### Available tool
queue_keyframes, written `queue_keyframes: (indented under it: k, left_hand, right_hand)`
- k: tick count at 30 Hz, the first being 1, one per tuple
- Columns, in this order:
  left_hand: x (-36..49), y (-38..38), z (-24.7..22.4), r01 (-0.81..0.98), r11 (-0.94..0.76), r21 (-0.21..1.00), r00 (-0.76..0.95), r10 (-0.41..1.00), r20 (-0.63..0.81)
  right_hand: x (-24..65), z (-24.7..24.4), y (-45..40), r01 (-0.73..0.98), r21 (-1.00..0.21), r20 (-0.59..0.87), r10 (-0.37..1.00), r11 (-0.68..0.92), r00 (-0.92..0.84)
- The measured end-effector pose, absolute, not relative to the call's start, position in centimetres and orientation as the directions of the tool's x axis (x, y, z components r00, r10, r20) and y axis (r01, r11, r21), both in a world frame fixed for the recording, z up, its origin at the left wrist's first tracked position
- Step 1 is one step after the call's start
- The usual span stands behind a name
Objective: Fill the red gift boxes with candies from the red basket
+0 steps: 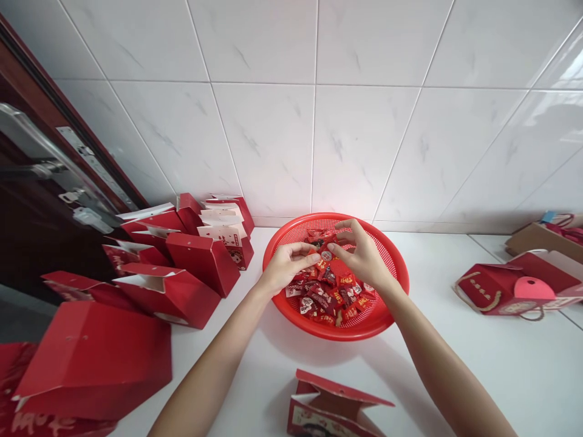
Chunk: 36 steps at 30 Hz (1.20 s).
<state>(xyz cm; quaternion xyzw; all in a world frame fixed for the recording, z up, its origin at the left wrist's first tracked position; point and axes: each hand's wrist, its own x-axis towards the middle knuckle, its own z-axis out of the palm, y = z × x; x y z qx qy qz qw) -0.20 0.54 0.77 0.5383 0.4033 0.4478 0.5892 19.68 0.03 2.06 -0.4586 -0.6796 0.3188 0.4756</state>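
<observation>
A round red plastic basket [396, 297] holds a heap of small wrapped candies [321, 297] in red, dark red and white wrappers. Over the heap, my left hand [289, 264] is closed, thumb and forefinger pinching a red wrapped candy. Across from it, my right hand [362, 252] has its fingers curved and apart, with the thumb tip close to the same candy. Whether that thumb touches the candy, I cannot tell. In front of the basket stands a red paper gift box [346, 388] with its top unfolded.
Several red gift boxes [203, 258] stand in rows at the left, beside a dark door [27, 212] with a metal handle. At the right are a closed red box [492, 291] with rope handles and a brown carton [523, 237]. A tiled wall [268, 139] rises behind the white counter [428, 340].
</observation>
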Motion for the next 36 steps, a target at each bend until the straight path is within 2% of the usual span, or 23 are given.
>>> queue_keyframes:
  k: [7, 14, 18, 23, 30, 33, 36]
  left_hand:
    - [-0.6, 0.8, 0.3, -0.074, -0.004, 0.997, 0.267, 0.964, 0.023]
    - [-0.7, 0.9, 0.5, -0.233, -0.047, 0.971, 0.101, 0.992, 0.073]
    - [-0.5, 0.8, 0.6, -0.237, -0.084, 0.968, 0.08, 0.991, 0.106]
    - [-0.4, 0.8, 0.7, -0.192, -0.07, 0.979, 0.095, 0.991, 0.09]
    - [-0.3, 0.6, 0.9, -0.154, -0.025, 0.988, 0.15, 0.987, 0.048]
    - [-0.3, 0.6, 0.8, -0.167, -0.048, 0.985, 0.136, 0.988, 0.071]
    - [-0.2, 0.6, 0.7, -0.17, -0.053, 0.984, 0.125, 0.989, 0.074]
  right_hand:
    - [20.3, 2.7, -0.3, 0.225, -0.895, 0.342, 0.916, 0.385, -0.209]
    - [20.4, 3.2, -0.8, 0.147, -0.94, 0.253, 0.918, 0.308, -0.305]
    - [20.4, 3.1, -1.2, 0.098, -0.974, 0.165, 0.939, 0.203, -0.302]
    - [20.2, 2.8, -1.1, 0.048, -0.989, 0.127, 0.962, 0.143, -0.242]
    - [20.0, 2.3, -0.9, 0.102, -0.967, 0.213, 0.958, 0.235, -0.193]
    - [19.8, 2.2, -0.9, 0.145, -0.944, 0.263, 0.94, 0.297, -0.215]
    - [19.8, 2.1, -0.9, 0.173, -0.937, 0.252, 0.931, 0.302, -0.264]
